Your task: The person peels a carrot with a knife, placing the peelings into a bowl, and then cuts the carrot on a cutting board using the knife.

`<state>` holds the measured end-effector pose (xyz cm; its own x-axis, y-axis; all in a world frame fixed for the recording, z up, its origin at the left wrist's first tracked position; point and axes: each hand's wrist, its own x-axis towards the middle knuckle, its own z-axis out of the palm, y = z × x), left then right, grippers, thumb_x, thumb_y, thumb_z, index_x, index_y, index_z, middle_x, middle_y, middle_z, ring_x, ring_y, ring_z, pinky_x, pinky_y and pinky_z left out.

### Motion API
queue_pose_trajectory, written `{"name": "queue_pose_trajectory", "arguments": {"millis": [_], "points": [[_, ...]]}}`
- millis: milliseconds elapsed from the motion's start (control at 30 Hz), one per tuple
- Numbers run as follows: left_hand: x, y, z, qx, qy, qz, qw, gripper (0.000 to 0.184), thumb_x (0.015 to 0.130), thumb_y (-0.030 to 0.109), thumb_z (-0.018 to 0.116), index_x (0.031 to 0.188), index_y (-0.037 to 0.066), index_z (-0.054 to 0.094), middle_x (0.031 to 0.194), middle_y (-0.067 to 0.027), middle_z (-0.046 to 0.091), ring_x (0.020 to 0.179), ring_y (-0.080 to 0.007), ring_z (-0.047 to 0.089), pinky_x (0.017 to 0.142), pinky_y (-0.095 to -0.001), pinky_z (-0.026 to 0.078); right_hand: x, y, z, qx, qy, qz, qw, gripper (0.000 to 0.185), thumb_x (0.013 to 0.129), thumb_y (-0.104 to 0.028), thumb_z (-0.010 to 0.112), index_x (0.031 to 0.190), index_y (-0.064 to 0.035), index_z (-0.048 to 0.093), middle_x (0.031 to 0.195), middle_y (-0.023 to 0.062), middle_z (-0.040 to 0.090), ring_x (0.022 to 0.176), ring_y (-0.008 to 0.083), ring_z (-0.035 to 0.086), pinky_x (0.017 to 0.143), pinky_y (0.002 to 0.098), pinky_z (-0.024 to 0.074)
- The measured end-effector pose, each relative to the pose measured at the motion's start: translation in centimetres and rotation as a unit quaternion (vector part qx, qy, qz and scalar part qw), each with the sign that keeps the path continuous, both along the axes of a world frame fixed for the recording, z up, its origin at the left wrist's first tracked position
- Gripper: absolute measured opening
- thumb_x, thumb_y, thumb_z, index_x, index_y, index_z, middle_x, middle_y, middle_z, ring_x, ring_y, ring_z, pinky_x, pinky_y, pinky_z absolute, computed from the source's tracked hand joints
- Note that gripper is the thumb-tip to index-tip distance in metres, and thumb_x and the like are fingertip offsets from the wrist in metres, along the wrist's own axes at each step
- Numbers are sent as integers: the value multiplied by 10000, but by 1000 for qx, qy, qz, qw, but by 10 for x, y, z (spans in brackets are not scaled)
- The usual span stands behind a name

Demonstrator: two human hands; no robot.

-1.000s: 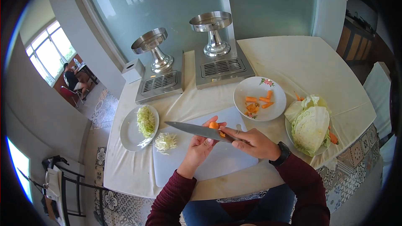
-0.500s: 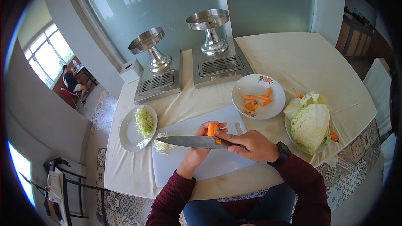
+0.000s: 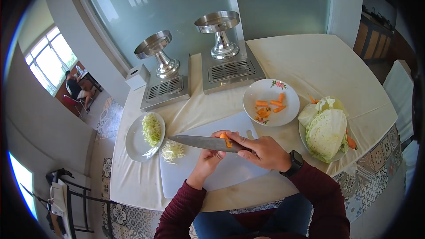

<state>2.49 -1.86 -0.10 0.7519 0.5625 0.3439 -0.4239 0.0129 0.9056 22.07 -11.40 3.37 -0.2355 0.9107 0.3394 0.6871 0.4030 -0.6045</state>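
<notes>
My left hand [image 3: 210, 158] is closed around a piece of carrot [image 3: 225, 138], mostly hidden behind the blade and my fingers. In my right hand [image 3: 264, 152] is a large kitchen knife [image 3: 199, 142], its blade pointing left across the carrot. A strip of orange peel clings to the blade beside the carrot. Both hands are above a white cutting board [image 3: 195, 181]. Shredded cabbage [image 3: 172, 151] lies on the board's left part. A flowered bowl [image 3: 290, 114] behind my right hand holds several carrot pieces [image 3: 278, 103] and peelings [image 3: 263, 113].
At left, a plate [image 3: 134, 144] bears more shredded cabbage [image 3: 152, 130]. A cut cabbage [image 3: 327, 132] with carrots beside it rests on a plate at right. Two metal stands [image 3: 224, 48] with drip trays and a white box [image 3: 137, 77] stand behind. A person [image 3: 76, 87] sits far left.
The knife has risen slightly and its blade now covers more of the carrot. My left hand has turned, with its thumb now showing below the blade.
</notes>
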Motion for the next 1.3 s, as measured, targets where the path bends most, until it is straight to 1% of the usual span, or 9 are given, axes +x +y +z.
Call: {"name": "queue_pose_trajectory", "arguments": {"millis": [133,233,433,567,700,1033,1133,1233,1300], "points": [[-5,-1,-8,32,37,32,998,579,936,264,628,1393,15,373,1343,-122,490,1303,-271,455,1106,-436,342,1,1,-2,-5,-23,-10,1000,568,969,-367,505,1496,-264,320,607,124,570,492,312,540,514,396,438],[-5,-4,-8,33,48,31,998,597,936,274,629,1404,15,363,1325,-115,499,1272,-252,473,1083,-414,362,3,2,3,-18,29,-15,999,541,976,-342,504,1486,-253,347,583,124,542,496,307,547,518,385,441],[1,0,2,-32,33,-4,999,666,934,373,612,1434,27,340,1414,-164,445,1261,-250,497,1041,-361,401,16,11,-4,-54,146,-27,987,454,991,-282,494,1436,-216,436,841,136,674,654,302,640,623,343,496],[0,2,6,-77,18,-23,997,684,926,395,611,1439,34,339,1434,-186,432,1251,-257,511,1025,-339,416,41,25,-11,98,108,-160,976,403,1003,-252,467,1406,-251,476,1011,132,687,769,308,669,675,354,518],[0,3,2,-86,9,-25,996,685,925,392,612,1440,34,337,1417,-183,450,1250,-257,511,1022,-339,418,62,27,-14,36,61,-257,964,407,987,-223,484,1385,-308,491,1022,126,688,826,306,670,695,361,521],[-1,7,2,-127,-20,17,991,585,967,295,566,1457,78,331,1415,-152,442,1185,-242,545,981,-333,435,75,28,-21,-4,61,-247,967,426,967,-140,485,1371,-272,514,1085,163,662,905,321,654,759,359,517],[-1,8,-1,-128,-21,21,991,563,976,272,552,1460,88,330,1409,-147,447,1172,-236,551,974,-330,437,71,31,-21,63,89,-258,960,458,966,-133,485,1404,-265,473,1099,175,656,868,317,655,773,349,514],[-1,8,-1,-125,-22,17,992,549,982,263,542,1460,92,332,1403,-145,451,1164,-232,556,971,-329,437,61,22,1,-80,126,-310,939,502,963,-129,495,1441,-259,417,1100,177,659,840,313,648,798,337,505],[-1,7,0,-123,-18,19,992,545,984,264,537,1459,93,333,1397,-144,455,1156,-230,560,966,-327,438,63,23,-5,-42,135,-283,949,530,958,-129,504,1456,-267,388,1092,177,661,813,308,640,798,335,500]]}}
